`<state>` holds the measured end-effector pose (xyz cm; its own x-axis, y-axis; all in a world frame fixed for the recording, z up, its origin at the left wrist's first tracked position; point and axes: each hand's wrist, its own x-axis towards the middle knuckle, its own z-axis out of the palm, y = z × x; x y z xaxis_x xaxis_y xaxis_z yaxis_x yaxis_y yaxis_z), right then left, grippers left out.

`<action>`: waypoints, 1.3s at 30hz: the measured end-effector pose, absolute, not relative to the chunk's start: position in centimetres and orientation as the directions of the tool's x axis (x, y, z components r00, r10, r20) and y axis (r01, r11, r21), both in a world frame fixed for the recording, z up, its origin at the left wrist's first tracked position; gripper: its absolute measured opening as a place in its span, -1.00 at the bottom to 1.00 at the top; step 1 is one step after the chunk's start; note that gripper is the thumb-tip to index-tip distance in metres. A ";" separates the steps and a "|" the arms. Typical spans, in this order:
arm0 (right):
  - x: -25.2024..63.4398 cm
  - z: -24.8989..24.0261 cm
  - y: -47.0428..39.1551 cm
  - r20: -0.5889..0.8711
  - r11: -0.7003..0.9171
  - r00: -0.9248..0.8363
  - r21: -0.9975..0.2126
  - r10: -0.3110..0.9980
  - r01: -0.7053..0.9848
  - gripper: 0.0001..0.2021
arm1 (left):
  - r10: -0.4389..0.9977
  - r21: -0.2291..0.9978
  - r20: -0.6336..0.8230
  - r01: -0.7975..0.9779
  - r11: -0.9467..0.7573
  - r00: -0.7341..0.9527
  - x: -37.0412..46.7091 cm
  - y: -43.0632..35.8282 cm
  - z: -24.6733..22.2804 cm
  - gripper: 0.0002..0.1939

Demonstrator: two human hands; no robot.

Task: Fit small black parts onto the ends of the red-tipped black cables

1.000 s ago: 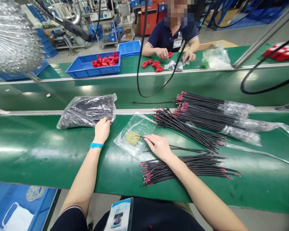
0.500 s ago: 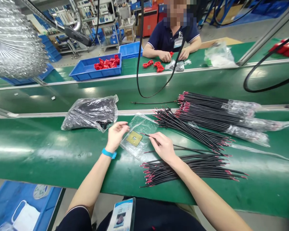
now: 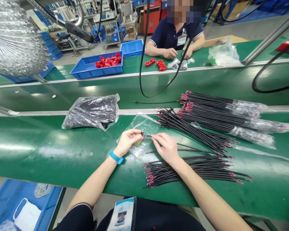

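- Head view, left hand (image 3: 128, 141): blue band on its wrist; thumb and fingers pinched on a small black part (image 3: 142, 133), held above the near green table.
- Right hand (image 3: 166, 148): thumb and fingertips closed on a thin black cable with a red wire end (image 3: 148, 136); that red end points at the small black part. Whether the 2 touch, cannot tell.
- Below the fingers: square yellow plate (image 3: 137, 142), partly covered by the left hand, and a clear flat plastic bag (image 3: 140, 123). Plate inside the bag or on it, cannot tell.
- Beside and under the right forearm: spread of loose black cables with red ends (image 3: 195, 168).
- Beyond the right hand: heap of black cables with black fittings (image 3: 190, 131); behind it, black cables with 3 clear plastic sleeves (image 3: 214, 114).
- Beyond the left hand: bulging clear bag of black parts (image 3: 91, 112), lying on its side.
- Far green table: blue rectangular tray (image 3: 85, 68) holding red plastic pieces (image 3: 109, 61); 1 seated person in a navy shirt (image 3: 174, 37), hands on the tabletop near more red pieces.
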<state>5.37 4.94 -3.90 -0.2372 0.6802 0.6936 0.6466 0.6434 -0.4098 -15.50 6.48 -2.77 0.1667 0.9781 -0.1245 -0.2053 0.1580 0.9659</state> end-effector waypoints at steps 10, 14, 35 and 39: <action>5.5 -3.7 4.7 0.718 0.707 -0.439 -0.105 0.541 0.699 -0.89 | 0.981 1.000 -0.015 0.004 0.014 0.193 -14.7 5.4 -3.1 -0.72; 5.1 -3.9 4.2 0.661 0.712 -0.422 -0.251 0.621 0.656 -0.83 | 0.966 0.978 0.129 0.130 -0.161 0.225 -14.5 4.9 -2.9 -0.79; 5.3 -4.0 4.6 0.633 0.709 -0.371 -0.436 0.680 0.555 -0.84 | 0.967 0.986 0.099 0.107 -0.127 0.235 -14.8 5.3 -2.8 -0.77; 5.3 -4.0 4.5 0.599 0.698 -0.404 -0.410 0.692 0.588 -0.78 | 0.955 0.971 0.136 0.154 -0.181 0.264 -14.7 5.2 -2.7 -0.80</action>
<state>5.35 4.46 -3.98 -0.4036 0.6919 0.5987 0.5878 0.6975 -0.4098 -14.68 5.18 -2.72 0.2640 0.9549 0.1360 0.1540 -0.1809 0.9714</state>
